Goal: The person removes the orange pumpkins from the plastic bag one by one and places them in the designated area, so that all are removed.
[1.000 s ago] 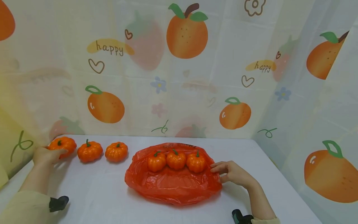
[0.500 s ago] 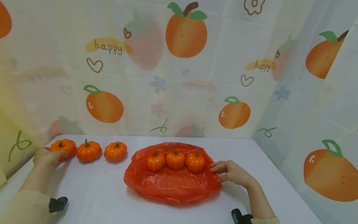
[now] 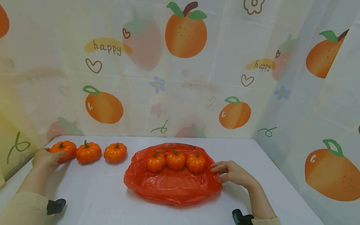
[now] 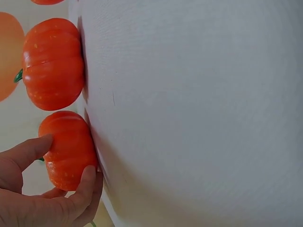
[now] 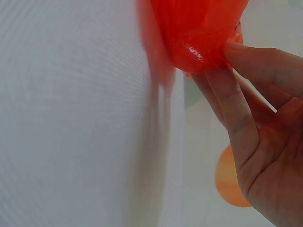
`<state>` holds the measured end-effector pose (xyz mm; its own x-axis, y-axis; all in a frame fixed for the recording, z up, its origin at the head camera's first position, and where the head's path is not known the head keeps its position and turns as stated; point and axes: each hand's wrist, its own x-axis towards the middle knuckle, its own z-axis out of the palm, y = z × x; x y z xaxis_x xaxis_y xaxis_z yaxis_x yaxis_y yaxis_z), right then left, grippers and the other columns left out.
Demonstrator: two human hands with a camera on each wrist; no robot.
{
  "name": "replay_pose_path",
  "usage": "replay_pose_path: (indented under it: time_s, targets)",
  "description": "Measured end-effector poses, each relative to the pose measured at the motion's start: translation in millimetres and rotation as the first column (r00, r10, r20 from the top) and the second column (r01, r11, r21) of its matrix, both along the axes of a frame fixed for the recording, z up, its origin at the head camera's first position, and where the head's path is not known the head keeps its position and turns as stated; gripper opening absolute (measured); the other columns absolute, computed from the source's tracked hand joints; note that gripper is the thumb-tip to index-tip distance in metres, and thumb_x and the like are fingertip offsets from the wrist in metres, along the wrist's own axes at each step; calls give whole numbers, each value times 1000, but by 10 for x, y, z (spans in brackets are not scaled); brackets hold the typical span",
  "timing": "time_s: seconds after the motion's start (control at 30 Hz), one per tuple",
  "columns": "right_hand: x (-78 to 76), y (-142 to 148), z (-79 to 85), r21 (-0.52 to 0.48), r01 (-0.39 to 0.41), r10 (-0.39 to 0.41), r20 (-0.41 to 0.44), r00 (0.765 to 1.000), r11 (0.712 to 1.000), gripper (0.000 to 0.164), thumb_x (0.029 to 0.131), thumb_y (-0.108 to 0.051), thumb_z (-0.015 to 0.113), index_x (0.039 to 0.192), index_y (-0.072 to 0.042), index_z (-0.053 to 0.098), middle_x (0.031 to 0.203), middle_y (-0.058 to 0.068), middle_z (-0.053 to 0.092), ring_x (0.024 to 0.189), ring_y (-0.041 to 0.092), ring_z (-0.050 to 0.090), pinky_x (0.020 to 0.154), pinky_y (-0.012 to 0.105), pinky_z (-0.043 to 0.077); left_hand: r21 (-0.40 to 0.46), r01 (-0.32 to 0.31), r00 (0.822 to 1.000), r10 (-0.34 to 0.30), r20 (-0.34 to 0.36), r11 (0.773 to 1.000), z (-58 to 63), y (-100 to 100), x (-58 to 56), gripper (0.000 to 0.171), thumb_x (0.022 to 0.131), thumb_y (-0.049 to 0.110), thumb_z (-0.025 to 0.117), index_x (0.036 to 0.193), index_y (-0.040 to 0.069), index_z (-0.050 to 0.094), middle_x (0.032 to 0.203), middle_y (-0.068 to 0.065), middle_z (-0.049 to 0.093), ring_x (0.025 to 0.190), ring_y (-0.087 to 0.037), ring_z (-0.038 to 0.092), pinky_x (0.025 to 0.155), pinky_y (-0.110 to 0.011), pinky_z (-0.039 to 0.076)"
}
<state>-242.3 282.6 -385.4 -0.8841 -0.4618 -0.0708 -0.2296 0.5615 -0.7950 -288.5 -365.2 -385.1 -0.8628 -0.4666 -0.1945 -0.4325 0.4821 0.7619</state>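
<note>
Pumpkin (image 3: 67,148) lower, left grip (image 3: 46,157) around it

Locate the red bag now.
In the head view, the red bag lies on the table, right of the nearest loose pumpkin, its right edge gripped by the right hand.

A pale printed backdrop (image 3: 135,103) rises along the back and both sides of a white tabletop (image 3: 95,193). Across it are plump oranges (image 3: 186,34) with green leaves, faded strawberries (image 3: 143,43), blue flowers (image 3: 157,84) and outlined brown hearts, while the word "happy" (image 3: 108,47) appears twice over yellow smudges.
</note>
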Motion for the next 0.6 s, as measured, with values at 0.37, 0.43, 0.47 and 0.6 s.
replay_pose_path:
  time_s: [0.37,0.43,0.47,0.6]
  targets:
    - [-2,0,-6,2,3,-3,-8,1000,1000,40,81,-4,65,121,-1,69,140,25,57,124,43,57,100,54,53,38,-6,1000,6,0,999,3,-6,-10,91,90,25,60,150,-16,5,152,-43,16,121,-49,35,63,-21,51]
    - [0,-1,-3,5,4,-4,-10,1000,1000,40,81,-4,65,121,-1,69,140,24,57,125,43,57,100,54,53,18,3,1000,-3,3,1000,9,-7,-3,90,90,26,59,149,-17,5,150,-44,17,117,-48,36,52,-17,41]
    - [1,-1,-2,6,5,-5,-11,1000,1000,40,81,-4,65,121,-1,69,139,24,57,125,43,57,100,54,53,18,5,1000,-5,3,1000,11,-5,-2,90,91,26,58,149,-18,5,150,-44,17,115,-48,36,51,-17,42]
    - [-1,-1,1,5,5,-5,-9,1000,1000,40,82,-4,65,121,-1,69,139,25,57,125,43,57,100,54,53,10,8,1000,-8,5,1000,20,-11,-2,90,91,26,57,149,-18,4,150,-44,17,112,-47,39,50,-17,44]
